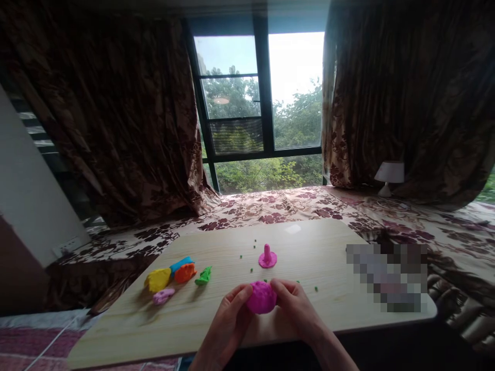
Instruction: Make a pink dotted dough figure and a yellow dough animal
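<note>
Both of my hands hold a rounded lump of magenta clay (262, 297) just above the near part of a light wooden board (328, 257). My left hand (228, 322) pinches its left side with thumb and fingers. My right hand (296, 306) grips its right side, fingers curled. Just beyond the lump stands a small pink clay piece (267, 257) with a flat base and an upright stem. To the left lie a yellow clay lump (157, 280), a blue piece (181, 264), an orange piece (184, 273), a green piece (203, 276) and a pale pink piece (163, 296).
Tiny green clay crumbs (251, 270) dot the board. A blurred object (386, 275) sits at the board's right end. The board rests on a floral bedspread (270, 206). A small white lamp (389, 175) stands at the back right, by the brown curtains and window.
</note>
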`<state>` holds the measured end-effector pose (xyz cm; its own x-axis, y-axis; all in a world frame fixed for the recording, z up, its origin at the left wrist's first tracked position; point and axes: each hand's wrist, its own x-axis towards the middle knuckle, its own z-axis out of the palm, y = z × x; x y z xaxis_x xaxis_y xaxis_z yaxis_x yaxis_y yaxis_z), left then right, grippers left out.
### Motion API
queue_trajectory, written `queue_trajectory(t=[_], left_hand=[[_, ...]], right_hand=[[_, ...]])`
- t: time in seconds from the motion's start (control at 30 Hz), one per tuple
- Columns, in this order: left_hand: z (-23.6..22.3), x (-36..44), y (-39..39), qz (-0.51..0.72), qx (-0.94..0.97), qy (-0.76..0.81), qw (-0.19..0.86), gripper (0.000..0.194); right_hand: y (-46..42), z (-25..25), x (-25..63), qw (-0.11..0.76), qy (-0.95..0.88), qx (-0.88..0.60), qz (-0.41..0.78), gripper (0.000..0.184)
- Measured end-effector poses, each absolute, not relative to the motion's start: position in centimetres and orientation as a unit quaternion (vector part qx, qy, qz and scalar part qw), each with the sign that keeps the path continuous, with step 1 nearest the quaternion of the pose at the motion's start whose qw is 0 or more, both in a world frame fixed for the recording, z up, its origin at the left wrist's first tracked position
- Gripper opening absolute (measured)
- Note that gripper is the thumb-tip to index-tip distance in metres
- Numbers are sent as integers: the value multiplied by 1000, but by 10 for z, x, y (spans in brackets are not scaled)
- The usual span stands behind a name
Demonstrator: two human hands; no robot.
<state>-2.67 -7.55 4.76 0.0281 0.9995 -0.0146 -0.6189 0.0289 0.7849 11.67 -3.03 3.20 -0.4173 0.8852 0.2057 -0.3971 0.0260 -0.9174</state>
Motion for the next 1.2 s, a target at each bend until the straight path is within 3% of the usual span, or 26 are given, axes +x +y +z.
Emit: queue_trajectory(t=[0.43,0.57,0.67,0.77,0.87,0.93,1.03,1.1,1.2], left_hand=[[41,-28,-63,642,252,349,634,20],[37,-31,-57,648,235,368,624,24],[39,-29,-57,648,236,386,612,25],[42,-26,-61,649,238,410,596,25],[44,-23,-67,637,250,436,585,39],[45,-20,-71,637,304,481,520,50],[44,-13,-73,660,403,538,334,64],[41,-9,-70,665,438,531,289,53],[35,-7,-63,650,459,514,321,29]], right_hand=[[-31,30,116,502,-524,-222,651,30],[-32,26,113,531,-559,-174,613,46],[-33,23,111,554,-597,-198,546,49],[-31,22,111,571,-616,-229,491,32],[-27,23,112,596,-593,-269,470,15],[-24,24,111,605,-580,-286,464,16],[-23,25,109,602,-585,-291,459,18],[-24,24,108,591,-595,-292,460,16],[-27,25,107,583,-604,-297,456,19]])
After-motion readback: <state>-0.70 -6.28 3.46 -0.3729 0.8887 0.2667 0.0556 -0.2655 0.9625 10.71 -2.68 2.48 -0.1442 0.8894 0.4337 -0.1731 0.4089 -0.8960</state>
